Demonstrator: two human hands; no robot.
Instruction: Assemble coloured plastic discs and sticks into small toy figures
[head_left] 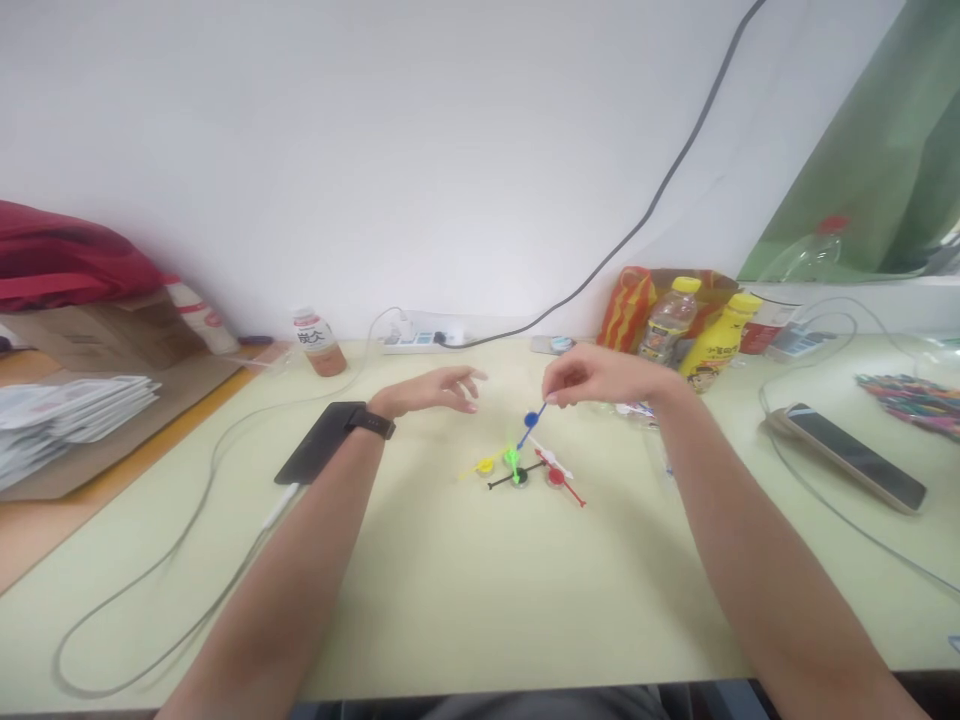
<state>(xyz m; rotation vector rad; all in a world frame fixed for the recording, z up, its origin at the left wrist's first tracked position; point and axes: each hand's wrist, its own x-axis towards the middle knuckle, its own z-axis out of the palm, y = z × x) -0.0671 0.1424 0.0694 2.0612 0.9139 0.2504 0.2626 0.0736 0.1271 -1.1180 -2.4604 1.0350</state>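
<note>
Drink, reddish-brown, shows below the label (311, 333) of a plastic bottle (328, 361) standing beyond the black spinner (522, 477) and to its left. Beyond that spinner to the right are a clear bottle (666, 325) and a yellow bottle (716, 343), both yellow-capped, beside a crinkled orange-and-yellow bag (624, 308). Far to its left, a cardboard box (112, 335) bears folds of red cloth (64, 255).

The right hand (592, 375) pinches one end of the blue spinner (531, 420) tightly between thumb and fingertips, holding it tilted just beyond the black spinner; blur makes it hard to say whether its lower tip touches the green spinner (512, 459). The left hand (431, 390) hovers beyond the black spinner and to its left, fingers loosely spread.

Each spinner is a thin straight arm with a round hub, some ends arrow-shaped. The yellow spinner (485, 466) lies just left of the black one, the red spinner (556, 477) and white spinner (562, 463) just right, all on the smooth, pale table (480, 590).
</note>
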